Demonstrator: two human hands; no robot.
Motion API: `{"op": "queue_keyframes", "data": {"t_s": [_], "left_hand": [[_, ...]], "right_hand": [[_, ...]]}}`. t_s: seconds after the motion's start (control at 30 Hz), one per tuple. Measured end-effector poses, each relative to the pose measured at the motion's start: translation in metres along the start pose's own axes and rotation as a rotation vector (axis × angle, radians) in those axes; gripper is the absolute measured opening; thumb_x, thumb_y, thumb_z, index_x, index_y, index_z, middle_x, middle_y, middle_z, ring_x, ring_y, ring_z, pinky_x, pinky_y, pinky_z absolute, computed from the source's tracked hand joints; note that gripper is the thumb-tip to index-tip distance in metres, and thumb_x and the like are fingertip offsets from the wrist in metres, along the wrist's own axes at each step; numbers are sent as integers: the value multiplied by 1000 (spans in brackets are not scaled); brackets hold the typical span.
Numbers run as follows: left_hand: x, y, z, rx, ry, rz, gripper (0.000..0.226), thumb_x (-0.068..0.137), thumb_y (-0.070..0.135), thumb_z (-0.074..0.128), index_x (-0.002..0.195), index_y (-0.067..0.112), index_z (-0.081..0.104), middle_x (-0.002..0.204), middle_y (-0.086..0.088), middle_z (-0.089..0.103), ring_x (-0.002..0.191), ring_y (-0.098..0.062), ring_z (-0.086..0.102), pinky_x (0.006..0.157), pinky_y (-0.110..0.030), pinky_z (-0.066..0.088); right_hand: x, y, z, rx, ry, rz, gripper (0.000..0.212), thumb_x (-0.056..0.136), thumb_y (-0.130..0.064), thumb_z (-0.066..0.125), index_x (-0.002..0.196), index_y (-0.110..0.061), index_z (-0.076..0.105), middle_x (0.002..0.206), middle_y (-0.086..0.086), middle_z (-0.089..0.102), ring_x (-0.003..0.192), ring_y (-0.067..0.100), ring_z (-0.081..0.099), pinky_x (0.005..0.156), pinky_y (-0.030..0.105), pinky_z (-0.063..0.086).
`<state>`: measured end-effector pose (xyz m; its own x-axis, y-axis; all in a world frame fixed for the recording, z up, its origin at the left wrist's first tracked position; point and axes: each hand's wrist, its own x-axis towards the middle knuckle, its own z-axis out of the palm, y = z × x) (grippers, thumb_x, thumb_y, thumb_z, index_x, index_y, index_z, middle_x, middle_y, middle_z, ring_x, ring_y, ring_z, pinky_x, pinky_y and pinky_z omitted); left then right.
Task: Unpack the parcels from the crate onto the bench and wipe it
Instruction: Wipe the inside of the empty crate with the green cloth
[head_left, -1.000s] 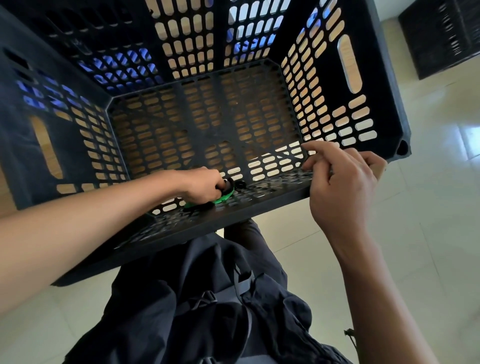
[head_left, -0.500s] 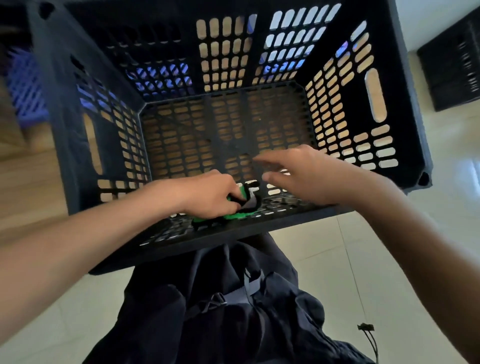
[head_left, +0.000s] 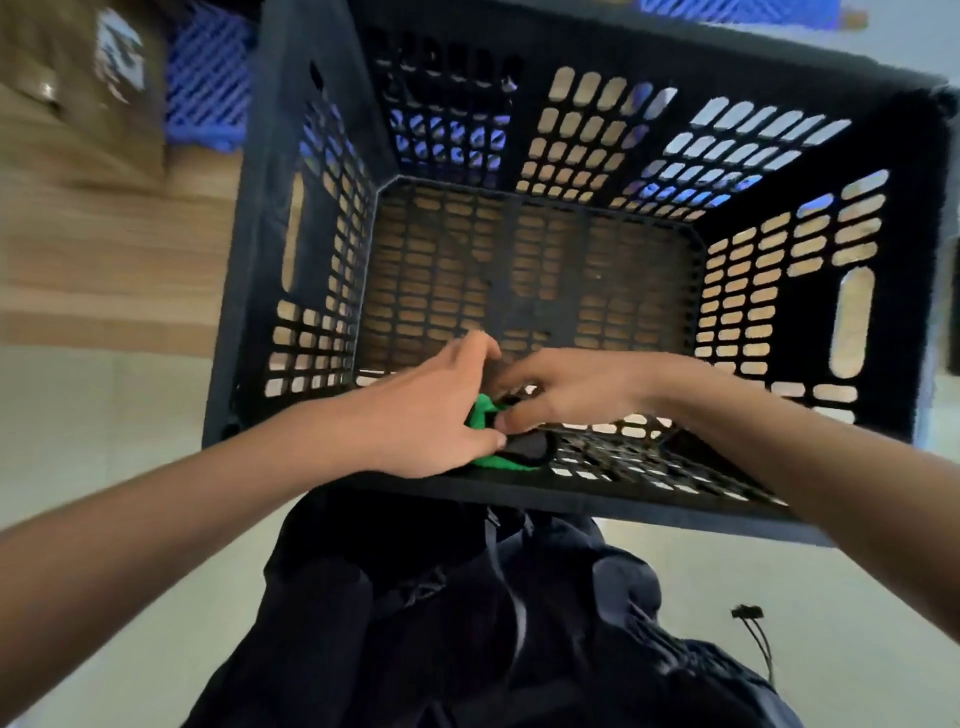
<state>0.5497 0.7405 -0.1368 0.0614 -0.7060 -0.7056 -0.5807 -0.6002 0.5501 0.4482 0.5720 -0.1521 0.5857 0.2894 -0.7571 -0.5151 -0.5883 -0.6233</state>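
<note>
Nearest the camera, the person's dark trousers (head_left: 467, 623) fill the lower middle, above a pale tiled floor (head_left: 130, 519). Both bare forearms reach forward into the black perforated plastic crate (head_left: 883, 322), which lies tipped with its open mouth toward the person. The left hand (head_left: 431, 415) is curled, its thumb and fingers gripping a small green and black object (head_left: 511, 452) that rests on the crate's slotted lower wall, just inside the near rim. The right hand (head_left: 566, 389) comes in from the other side with fingers loosely bent; its fingertips meet the same green and black object and touch the left hand, though whether they pinch it or only touch it cannot be told. What the object is stays unclear. Deeper in, the crate's slotted base shows light wood behind it. Beyond the crate, to the left, lie a wooden surface (head_left: 104, 249), a blurred brown cardboard box (head_left: 78, 78) and a blue slotted plastic crate (head_left: 208, 78)
</note>
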Motion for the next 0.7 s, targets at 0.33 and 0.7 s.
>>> {"op": "queue_keyframes", "data": {"t_s": [0.33,0.7], "left_hand": [[-27,-9,-11,-1,177,-107,65,100,53,49,158,35,26,158,11,42,142,-15,41,113,-39,40],[-74,-25,3,228,763,139,33,98,8,48,118,10,74,115,-3,74,107,-24,68,86,-47,56]], "right_hand": [[25,3,15,139,72,-158,33,84,-20,77,113,-23,62,94,-6,70,81,5,63,74,31,50],[34,-26,20,142,-52,-371,58,81,-36,61,135,-49,47,142,-40,39,133,-21,33,108,3,22]]}}
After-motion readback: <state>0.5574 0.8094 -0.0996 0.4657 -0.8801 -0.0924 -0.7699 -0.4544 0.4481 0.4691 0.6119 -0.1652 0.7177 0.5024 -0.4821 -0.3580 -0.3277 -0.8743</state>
